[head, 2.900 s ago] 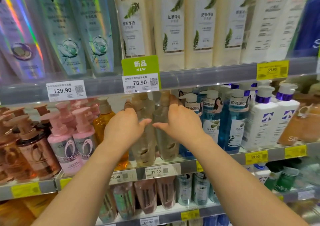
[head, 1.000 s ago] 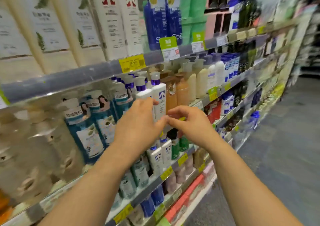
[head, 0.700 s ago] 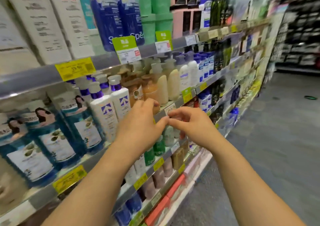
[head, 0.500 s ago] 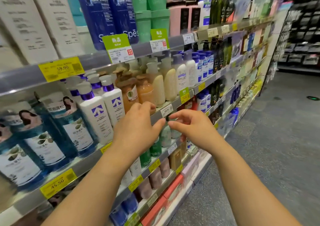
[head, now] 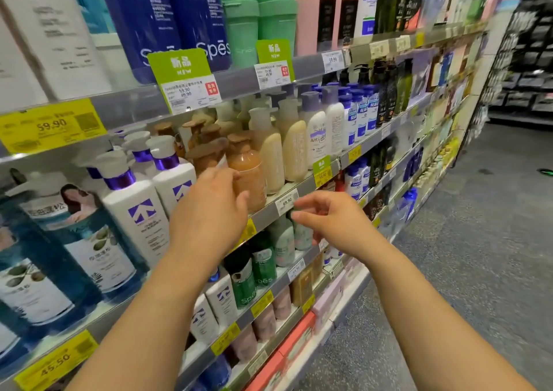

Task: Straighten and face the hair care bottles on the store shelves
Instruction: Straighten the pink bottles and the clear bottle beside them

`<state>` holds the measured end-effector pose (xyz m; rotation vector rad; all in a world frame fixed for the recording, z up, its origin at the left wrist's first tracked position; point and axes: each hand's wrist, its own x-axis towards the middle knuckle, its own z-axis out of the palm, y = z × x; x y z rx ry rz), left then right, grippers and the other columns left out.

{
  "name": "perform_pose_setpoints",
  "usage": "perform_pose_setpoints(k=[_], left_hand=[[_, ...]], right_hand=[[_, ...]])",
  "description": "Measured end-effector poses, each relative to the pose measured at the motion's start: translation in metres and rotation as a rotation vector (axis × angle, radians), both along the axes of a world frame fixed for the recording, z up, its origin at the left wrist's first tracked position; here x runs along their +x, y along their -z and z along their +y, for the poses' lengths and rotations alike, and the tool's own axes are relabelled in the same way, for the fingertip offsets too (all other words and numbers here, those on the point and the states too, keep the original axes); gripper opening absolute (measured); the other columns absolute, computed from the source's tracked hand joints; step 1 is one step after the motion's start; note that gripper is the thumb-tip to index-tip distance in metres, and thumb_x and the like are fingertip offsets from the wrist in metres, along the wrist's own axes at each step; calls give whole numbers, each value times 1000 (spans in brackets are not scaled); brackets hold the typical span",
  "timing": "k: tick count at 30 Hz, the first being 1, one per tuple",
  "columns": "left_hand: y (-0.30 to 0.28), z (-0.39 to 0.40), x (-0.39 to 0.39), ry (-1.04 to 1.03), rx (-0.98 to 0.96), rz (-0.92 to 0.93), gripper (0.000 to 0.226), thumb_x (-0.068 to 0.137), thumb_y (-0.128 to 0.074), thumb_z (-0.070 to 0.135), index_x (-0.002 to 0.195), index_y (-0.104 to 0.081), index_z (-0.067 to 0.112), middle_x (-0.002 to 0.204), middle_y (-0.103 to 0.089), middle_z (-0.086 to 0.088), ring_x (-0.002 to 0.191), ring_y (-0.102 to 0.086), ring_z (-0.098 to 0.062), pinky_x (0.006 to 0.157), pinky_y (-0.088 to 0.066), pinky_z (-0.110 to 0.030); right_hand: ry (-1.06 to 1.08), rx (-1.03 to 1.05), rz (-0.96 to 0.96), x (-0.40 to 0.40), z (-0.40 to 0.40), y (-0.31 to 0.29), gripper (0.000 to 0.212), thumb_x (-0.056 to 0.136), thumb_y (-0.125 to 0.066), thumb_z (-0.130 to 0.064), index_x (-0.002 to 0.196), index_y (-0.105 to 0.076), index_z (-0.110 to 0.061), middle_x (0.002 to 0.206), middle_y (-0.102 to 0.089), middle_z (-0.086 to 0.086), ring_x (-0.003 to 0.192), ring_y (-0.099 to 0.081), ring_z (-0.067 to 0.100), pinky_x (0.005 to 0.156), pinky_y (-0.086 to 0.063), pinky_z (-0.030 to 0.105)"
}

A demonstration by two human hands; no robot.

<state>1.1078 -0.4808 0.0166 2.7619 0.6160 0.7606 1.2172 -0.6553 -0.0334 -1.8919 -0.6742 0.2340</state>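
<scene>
My left hand (head: 209, 214) hovers with loosely spread fingers in front of an amber pump bottle (head: 250, 175) on the middle shelf; its fingertips are near the bottle, and contact cannot be told. To the right, my right hand (head: 329, 220) hangs in front of the shelf rail (head: 302, 194) with fingers loosely curled, holding nothing. White pump bottles with purple collars (head: 140, 211) stand left of the amber ones. Cream bottles (head: 294, 148) stand to their right.
Blue bottles with a woman's picture (head: 68, 241) fill the left of the shelf. Dark blue and green bottles (head: 191, 16) stand on the shelf above. Green and white bottles (head: 254, 268) sit below. A grey aisle floor (head: 478, 256) runs along the right.
The view has swung right along the shelf, from the clear bottles to the amber ones. Both hands moved right with it and have drawn slightly apart.
</scene>
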Motion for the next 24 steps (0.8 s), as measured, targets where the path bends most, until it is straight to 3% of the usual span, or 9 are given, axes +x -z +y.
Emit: perform_pose_setpoints(k=[4,7,11,13,16,21,24], left_hand=[[-11,19,24,-23,23,-68,37,96,-55,37,131,-53,27,132,-54,4,113,-56,-19,84,-49,-38],[-17,31,43,-4,22,-92,37,95,-57,35,131,-54,26,133,-54,5,116,-55,-18,90,-48,-37],[-18,42,67,-20,38,-98,38,94,-57,34,131,-55,26,134,-53,7,117,-55,-18,90,-46,-36],[-17,45,73,-35,49,-63,39,94,-55,36,132,-53,26,134,-52,6,116,-55,-19,88,-47,-36],[-18,49,82,-76,68,-20,41,95,-52,38,135,-48,29,129,-53,2,113,-56,-23,84,-47,-37],[-20,45,92,-112,56,21,47,97,-50,39,141,-41,30,130,-51,2,114,-55,-22,86,-46,-35],[-20,40,103,-127,51,26,47,97,-49,39,143,-38,29,123,-54,1,108,-55,-19,82,-45,-31]], right_hand=[[-10,-29,-96,37,29,-21,31,89,-75,-31,119,-66,-31,108,-69,-12,74,-70,12,77,-62,43],[-27,-81,-260,66,61,-41,51,89,-74,-35,137,-55,-33,130,-62,-11,94,-70,15,91,-57,41],[-71,-161,-436,98,101,-55,74,87,-76,-36,151,-40,-30,152,-46,-6,124,-58,17,101,-41,25],[-114,-202,-473,110,113,-55,82,84,-78,-38,154,-37,-26,155,-43,-3,137,-47,15,106,-35,23],[-212,-286,-490,125,128,-54,86,81,-80,-41,154,-36,-29,150,-49,1,136,-47,20,111,-43,38],[-367,-288,-467,136,138,-54,86,79,-83,-35,151,-37,-33,142,-57,-4,129,-53,15,105,-46,30],[-434,-274,-491,142,141,-50,82,81,-79,-29,150,-36,-36,134,-62,-4,119,-59,15,98,-52,34]])
